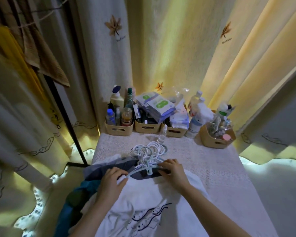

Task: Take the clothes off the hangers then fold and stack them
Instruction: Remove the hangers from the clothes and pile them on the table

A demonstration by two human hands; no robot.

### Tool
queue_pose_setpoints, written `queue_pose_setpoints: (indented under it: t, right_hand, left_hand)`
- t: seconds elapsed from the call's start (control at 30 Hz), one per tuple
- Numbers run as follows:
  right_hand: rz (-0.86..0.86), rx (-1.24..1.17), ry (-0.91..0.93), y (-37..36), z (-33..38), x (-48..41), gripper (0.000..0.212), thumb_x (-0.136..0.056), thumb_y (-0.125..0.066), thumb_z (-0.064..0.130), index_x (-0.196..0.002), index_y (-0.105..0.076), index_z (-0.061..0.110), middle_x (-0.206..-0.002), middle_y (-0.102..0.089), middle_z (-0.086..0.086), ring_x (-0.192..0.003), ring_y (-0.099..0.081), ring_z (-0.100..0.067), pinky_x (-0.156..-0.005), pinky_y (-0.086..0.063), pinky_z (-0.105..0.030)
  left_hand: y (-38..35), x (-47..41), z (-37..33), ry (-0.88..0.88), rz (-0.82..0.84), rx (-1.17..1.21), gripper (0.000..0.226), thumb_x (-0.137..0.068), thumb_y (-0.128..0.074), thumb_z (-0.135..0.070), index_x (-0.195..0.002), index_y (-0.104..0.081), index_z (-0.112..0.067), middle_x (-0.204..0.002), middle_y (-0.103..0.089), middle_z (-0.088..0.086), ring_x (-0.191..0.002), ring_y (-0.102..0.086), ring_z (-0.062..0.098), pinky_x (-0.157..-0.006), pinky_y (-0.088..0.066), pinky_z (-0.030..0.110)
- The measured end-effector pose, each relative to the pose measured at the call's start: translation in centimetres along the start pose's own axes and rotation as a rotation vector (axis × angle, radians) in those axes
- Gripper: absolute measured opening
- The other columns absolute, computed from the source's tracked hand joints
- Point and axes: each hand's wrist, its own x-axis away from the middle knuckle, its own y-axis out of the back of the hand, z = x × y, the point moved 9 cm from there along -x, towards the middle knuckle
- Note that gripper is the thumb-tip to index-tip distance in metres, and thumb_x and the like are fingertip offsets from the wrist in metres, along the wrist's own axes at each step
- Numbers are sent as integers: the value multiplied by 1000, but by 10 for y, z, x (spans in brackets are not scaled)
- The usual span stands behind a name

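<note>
A white shirt (143, 199) with a dark wavy print lies on top of a pile of clothes on the lace-covered table (212, 161). A pale blue hanger (143, 170) is in its dark neckline. My left hand (112, 181) grips the shirt's left shoulder beside the hanger's arm. At the right side of the collar, my right hand (173, 173) has curled fingers on the hanger and cloth. Several hanger hooks (150, 149) fan out beyond the collar. Grey, dark blue and teal garments (87, 187) stick out from under the shirt at the left.
Four tan bins (120, 129) with bottles, packets and jars line the table's far edge, with a small clear bottle (161, 135) in front of them. Curtains hang all around. A black rack pole (67, 117) with a brown towel and a yellow cloth stands at the left.
</note>
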Motion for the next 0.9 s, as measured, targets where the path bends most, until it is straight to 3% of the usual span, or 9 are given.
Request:
queue_pose_setpoints:
  t: [0.13,0.23,0.3,0.37,0.43,0.63,0.77,0.9]
  right_hand:
    - [163,-178,65,-5,22,-13,23,-88,-54,8,-107,-67,6,-103,-66,-9,-97,-60,-27,-81,-50,-36]
    - [350,-382,-11,-1,22,-13,26,-90,-58,20,-114,-66,14,-102,-68,-3,-88,-62,-15,-78,-48,-25]
    - [348,-417,-7,10,18,-15,9,-88,-63,32,-89,-71,28,-73,-66,6,-63,-54,-8,-62,-41,-22]
    - [265,-466,-69,30,1,-20,30,-87,-65,38,-57,-63,32,-50,-53,10,-49,-44,-4,-54,-35,-20]
    - [193,-533,-162,45,-24,-21,46,-88,-65,35,-45,-53,25,-45,-44,9,-49,-40,-8,-56,-35,-23]
    - [182,-714,-264,49,-52,-17,47,-86,-66,38,-64,-58,-2,-57,-43,-4,-58,-37,-16,-57,-30,-28]
    - [191,-785,-331,49,-61,-19,33,-86,-66,36,-63,-67,13,-54,-46,2,-53,-39,-12,-51,-33,-21]
    - [30,-1065,-521,70,-104,-10,25,-85,-65,35,-75,-72,13,-60,-54,0,-54,-47,-12,-58,-41,-25]
  left_hand:
    - [6,-4,-16,-16,-16,199,24,-85,-68,-9,-83,-63,-32,-84,-63,-18,-80,-60,1,-69,-47,16]
    - [5,-9,-20,11,40,272,30,-84,-69,-9,-83,-60,-37,-83,-65,-16,-69,-57,-1,-63,-42,9]
    - [3,-10,-18,47,95,309,23,-83,-71,-11,-84,-60,-31,-77,-64,-8,-67,-57,6,-62,-43,14]
    - [9,-11,-14,60,106,314,16,-82,-72,-13,-80,-59,-21,-74,-61,-5,-66,-58,9,-61,-43,17]
    - [22,-11,-8,77,69,339,17,-80,-73,-9,-77,-57,-13,-73,-58,2,-63,-55,5,-60,-42,15]
    - [30,-15,5,188,131,509,16,-79,-67,7,-74,-54,0,-74,-57,9,-74,-56,15,-67,-41,18]
    - [41,-16,15,239,103,551,21,-80,-64,11,-71,-51,-1,-98,-63,14,-97,-62,13,-79,-48,12]
    - [32,-6,28,283,138,469,22,-78,-67,9,-68,-52,-2,-99,-62,17,-92,-62,16,-76,-48,10]
